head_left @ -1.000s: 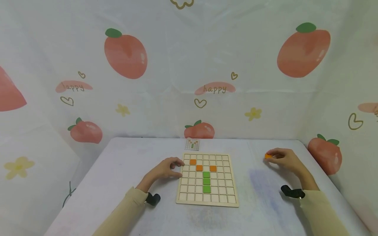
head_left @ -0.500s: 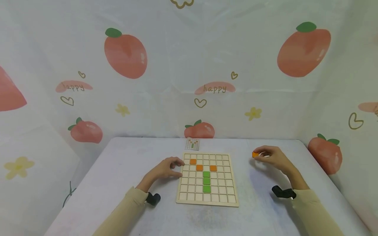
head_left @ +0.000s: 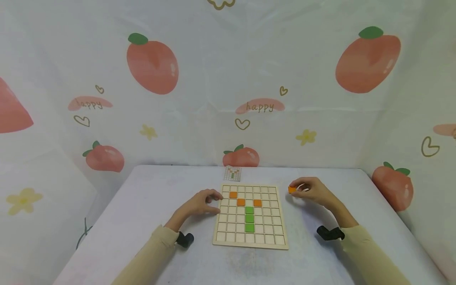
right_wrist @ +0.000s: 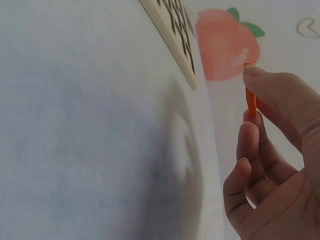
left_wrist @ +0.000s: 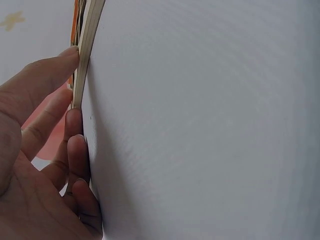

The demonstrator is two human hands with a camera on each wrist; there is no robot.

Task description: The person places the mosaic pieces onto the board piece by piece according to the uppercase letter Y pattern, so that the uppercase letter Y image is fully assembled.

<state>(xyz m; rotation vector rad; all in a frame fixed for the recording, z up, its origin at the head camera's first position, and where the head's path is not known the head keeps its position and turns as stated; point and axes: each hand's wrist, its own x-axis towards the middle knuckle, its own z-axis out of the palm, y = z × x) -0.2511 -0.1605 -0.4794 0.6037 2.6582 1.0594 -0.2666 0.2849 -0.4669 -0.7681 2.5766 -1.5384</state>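
A wooden grid board (head_left: 250, 239) lies on the table in the head view, with three orange tiles (head_left: 240, 202) near its top and a column of green tiles (head_left: 249, 218) in the middle. My left hand (head_left: 203, 203) rests at the board's left edge (left_wrist: 86, 55), fingers touching it. My right hand (head_left: 310, 189) hovers just right of the board's top right corner and pinches a small orange tile (head_left: 292, 190) between thumb and fingers (right_wrist: 255, 95); the same orange tile (right_wrist: 250, 97) shows edge-on in the right wrist view.
A small pattern card (head_left: 232, 173) lies behind the board near the table's far edge. The white table (head_left: 149, 206) is enclosed by a cloth backdrop printed with peaches. The board's corner (right_wrist: 180, 55) shows in the right wrist view.
My right hand has carried the orange tile leftward, from the table's right side to just beside the board's top right corner. The left hand has stayed at the board's left edge.
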